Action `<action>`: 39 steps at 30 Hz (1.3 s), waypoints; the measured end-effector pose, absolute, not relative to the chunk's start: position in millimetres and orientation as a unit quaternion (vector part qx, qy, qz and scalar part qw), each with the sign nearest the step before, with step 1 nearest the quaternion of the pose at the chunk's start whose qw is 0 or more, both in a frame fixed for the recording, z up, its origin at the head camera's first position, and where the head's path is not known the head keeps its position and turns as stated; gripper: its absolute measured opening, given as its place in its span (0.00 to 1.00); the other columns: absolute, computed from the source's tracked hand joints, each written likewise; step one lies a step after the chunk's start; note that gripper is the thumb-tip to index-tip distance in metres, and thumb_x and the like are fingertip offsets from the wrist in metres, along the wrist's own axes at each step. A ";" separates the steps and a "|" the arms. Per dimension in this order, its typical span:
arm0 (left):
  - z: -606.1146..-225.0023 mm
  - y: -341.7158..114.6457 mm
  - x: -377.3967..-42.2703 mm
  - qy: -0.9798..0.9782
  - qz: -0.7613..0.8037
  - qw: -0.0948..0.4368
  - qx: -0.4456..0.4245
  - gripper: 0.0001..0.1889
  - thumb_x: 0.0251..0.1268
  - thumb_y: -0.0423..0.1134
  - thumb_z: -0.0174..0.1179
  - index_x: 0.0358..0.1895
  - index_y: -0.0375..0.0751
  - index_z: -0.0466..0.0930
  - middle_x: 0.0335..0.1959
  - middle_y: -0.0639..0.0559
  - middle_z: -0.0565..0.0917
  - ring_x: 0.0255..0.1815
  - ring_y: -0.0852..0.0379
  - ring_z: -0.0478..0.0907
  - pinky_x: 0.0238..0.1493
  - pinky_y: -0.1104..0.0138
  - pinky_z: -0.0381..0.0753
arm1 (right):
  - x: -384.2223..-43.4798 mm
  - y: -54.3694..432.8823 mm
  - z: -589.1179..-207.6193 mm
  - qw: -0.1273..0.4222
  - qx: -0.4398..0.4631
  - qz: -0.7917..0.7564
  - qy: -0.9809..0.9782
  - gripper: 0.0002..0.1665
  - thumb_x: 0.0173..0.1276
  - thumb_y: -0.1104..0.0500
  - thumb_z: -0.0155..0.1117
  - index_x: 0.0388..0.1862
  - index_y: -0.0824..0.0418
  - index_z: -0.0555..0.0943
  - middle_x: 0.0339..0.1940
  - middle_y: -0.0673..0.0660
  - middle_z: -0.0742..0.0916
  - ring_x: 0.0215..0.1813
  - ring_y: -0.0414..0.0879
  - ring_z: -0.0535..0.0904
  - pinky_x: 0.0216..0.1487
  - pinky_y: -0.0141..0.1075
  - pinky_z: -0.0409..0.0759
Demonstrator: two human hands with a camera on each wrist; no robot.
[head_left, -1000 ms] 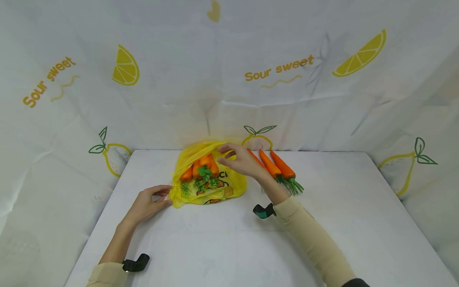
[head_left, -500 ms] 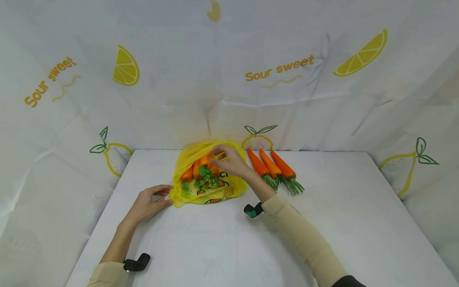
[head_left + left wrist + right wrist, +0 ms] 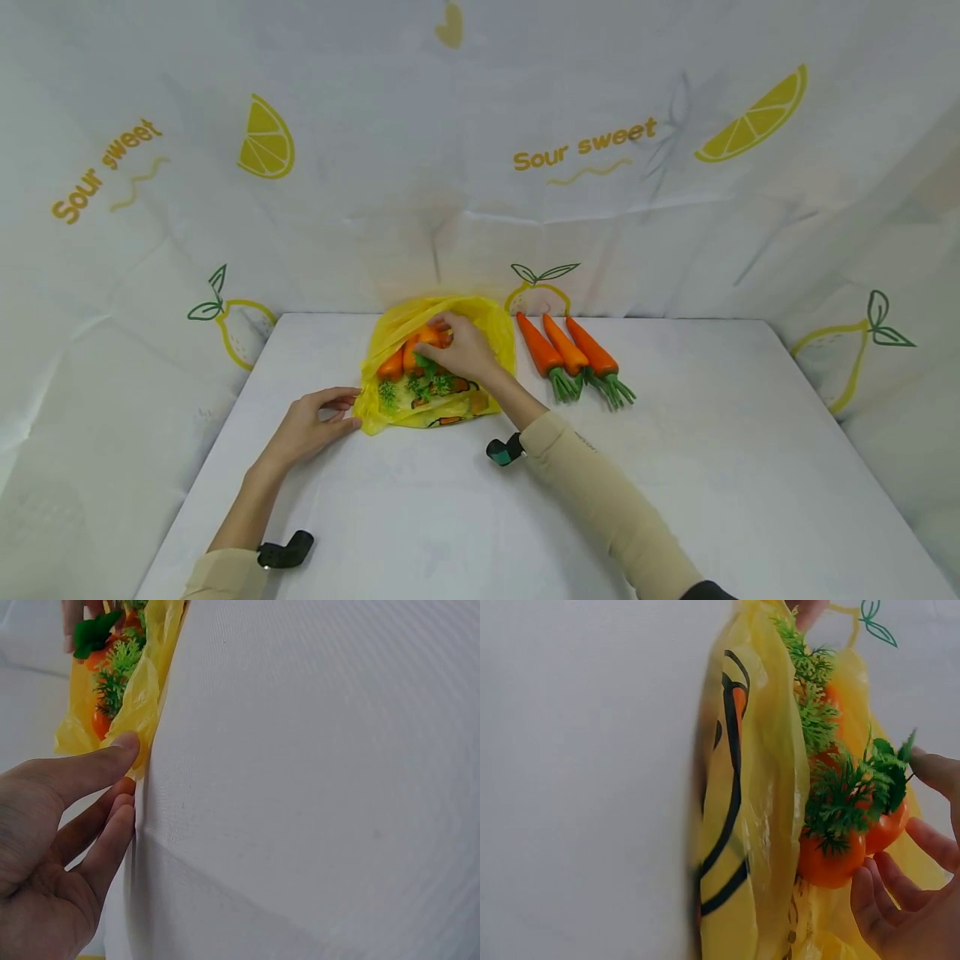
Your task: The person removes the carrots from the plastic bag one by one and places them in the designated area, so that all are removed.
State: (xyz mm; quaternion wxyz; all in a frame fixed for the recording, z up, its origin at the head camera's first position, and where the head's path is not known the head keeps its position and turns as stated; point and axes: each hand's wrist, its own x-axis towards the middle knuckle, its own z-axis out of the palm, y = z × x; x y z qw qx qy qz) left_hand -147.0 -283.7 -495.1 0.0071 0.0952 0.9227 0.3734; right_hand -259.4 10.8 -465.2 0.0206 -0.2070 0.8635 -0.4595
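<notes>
A yellow plastic bag (image 3: 495, 350) lies at the back of the white table, its mouth facing me. Inside are shiny orange vegetables (image 3: 390, 367) with feathery green tops, and one with broad dark leaves (image 3: 885, 776); their exact kind cannot be told. My left hand (image 3: 307, 427) pinches the bag's left edge between thumb and fingers, also seen by the left wrist view. My right hand (image 3: 465, 350) reaches over the bag's mouth, fingers spread around the broad-leaved vegetable. In the right wrist view the thumb is at its leaves and fingertips are against or close beside its round orange end (image 3: 889, 825).
Several orange carrots (image 3: 596, 350) with green tops lie side by side right of the bag, points toward the back. A white printed cloth (image 3: 465, 233) hangs behind the table (image 3: 675, 467).
My right hand has moved left and down, from above the bag's right edge to the orange vegetables in its mouth. The left hand and bag have stayed in place.
</notes>
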 end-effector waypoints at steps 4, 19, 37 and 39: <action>-495.8 -283.9 -146.8 0.922 0.376 0.006 0.095 0.25 0.68 0.41 0.77 0.65 0.38 0.86 0.54 0.42 0.92 0.55 0.43 0.90 0.50 0.72 0.87 | -258.7 5.8 -466.7 0.013 -0.201 -0.439 0.875 0.34 0.72 0.44 0.78 0.68 0.61 0.81 0.66 0.63 0.87 0.59 0.58 0.85 0.62 0.51 0.86; -498.6 -282.7 -146.6 0.925 0.371 0.007 0.085 0.25 0.68 0.42 0.77 0.66 0.39 0.86 0.55 0.42 0.92 0.56 0.42 0.90 0.51 0.74 0.86 | -255.0 11.0 -467.1 -0.008 -0.166 -0.418 0.893 0.21 0.73 0.53 0.75 0.61 0.55 0.81 0.38 0.61 0.89 0.29 0.47 0.76 0.31 0.32 0.70; -497.0 -283.0 -146.1 0.924 0.372 0.010 0.085 0.25 0.69 0.42 0.77 0.66 0.39 0.86 0.55 0.42 0.92 0.56 0.44 0.90 0.52 0.69 0.88 | -248.9 32.8 -466.1 0.021 -0.156 -0.506 0.848 0.19 0.74 0.58 0.71 0.62 0.53 0.85 0.61 0.61 0.90 0.42 0.51 0.87 0.38 0.34 0.84; -496.0 -282.9 -145.9 0.923 0.376 0.011 0.085 0.25 0.69 0.42 0.77 0.66 0.38 0.86 0.55 0.42 0.92 0.57 0.44 0.90 0.52 0.68 0.88 | -247.1 36.7 -463.8 0.027 -0.148 -0.513 0.845 0.19 0.74 0.57 0.71 0.63 0.52 0.85 0.62 0.61 0.89 0.46 0.53 0.88 0.42 0.37 0.86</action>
